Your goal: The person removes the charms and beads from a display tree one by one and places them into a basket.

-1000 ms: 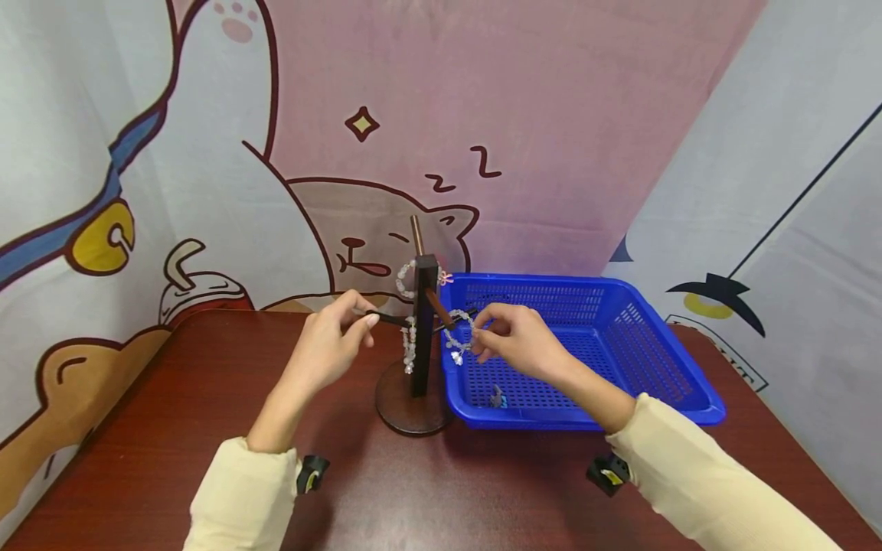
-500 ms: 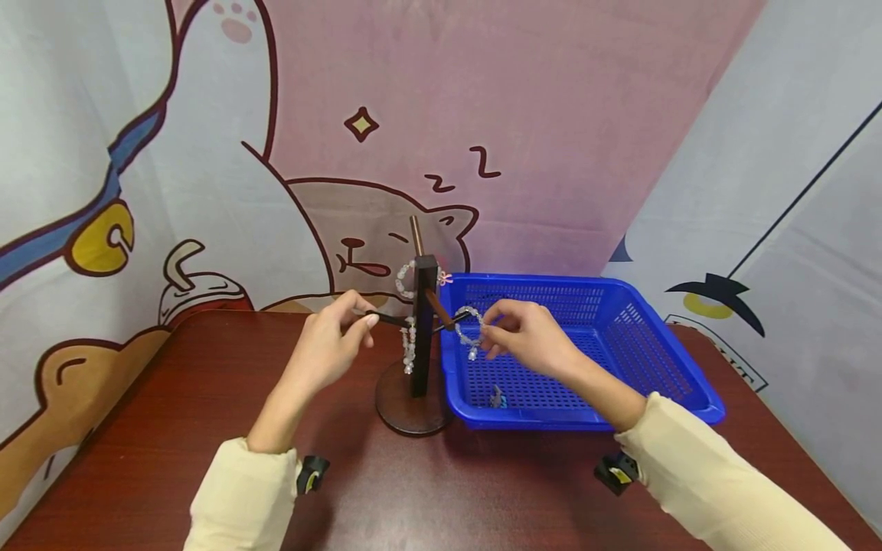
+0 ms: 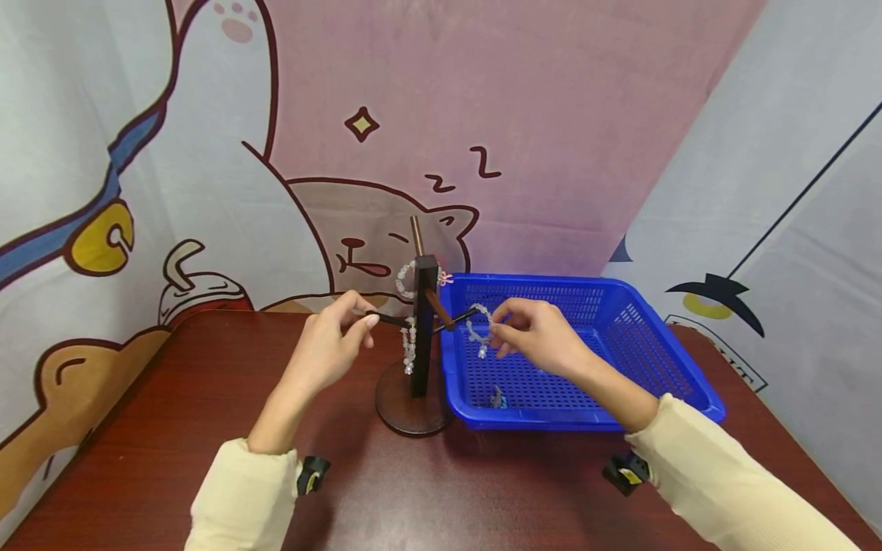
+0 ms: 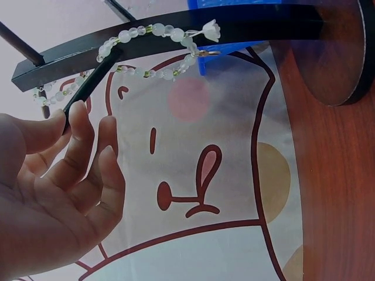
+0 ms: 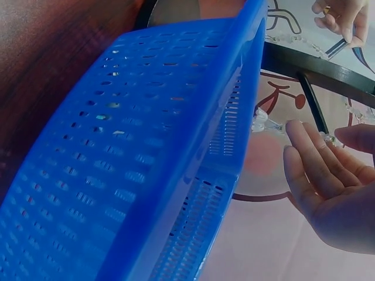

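My left hand pinches the end of a black side peg on a dark bracelet stand. Around that peg hangs a clear beaded bracelet with a white flower charm. On the other side, my right hand pinches another pale beaded bracelet between thumb and fingers. This bracelet is at the tip of the right peg; whether the peg still passes through it I cannot tell. Its charm dangles below. A third bracelet, with a pink bow, hangs higher, behind the post.
A blue plastic basket stands right of the stand, under my right hand. Inside, near its front left corner, lies a small grey-blue item. The stand's round base rests on the brown table. A cartoon-print cloth hangs behind.
My right hand has drawn slightly to the right with its bracelet, from along the right peg out to the peg's tip. My left hand has stayed still on the left peg.
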Tool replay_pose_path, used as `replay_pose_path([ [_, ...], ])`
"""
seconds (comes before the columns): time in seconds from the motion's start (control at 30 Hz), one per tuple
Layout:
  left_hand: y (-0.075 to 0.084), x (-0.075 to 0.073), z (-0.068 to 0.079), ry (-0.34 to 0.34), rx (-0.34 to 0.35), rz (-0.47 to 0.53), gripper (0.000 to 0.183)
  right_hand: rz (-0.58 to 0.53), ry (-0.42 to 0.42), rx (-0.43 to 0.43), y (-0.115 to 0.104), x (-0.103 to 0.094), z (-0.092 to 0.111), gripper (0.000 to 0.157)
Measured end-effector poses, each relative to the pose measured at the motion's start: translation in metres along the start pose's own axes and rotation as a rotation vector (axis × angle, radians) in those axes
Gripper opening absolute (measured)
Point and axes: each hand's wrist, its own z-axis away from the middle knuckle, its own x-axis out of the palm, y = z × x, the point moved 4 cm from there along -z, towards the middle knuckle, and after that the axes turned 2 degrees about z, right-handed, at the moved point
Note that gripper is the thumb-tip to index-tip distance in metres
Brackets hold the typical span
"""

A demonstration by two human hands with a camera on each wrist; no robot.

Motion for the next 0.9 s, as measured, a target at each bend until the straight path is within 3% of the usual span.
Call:
replay_pose_path([
  [0.9,0.0,0.001,-0.001,0.01,0.004,0.006,0.005,0.008,-0.04,-0.009,0.003,-0.002,0.021,0.006],
])
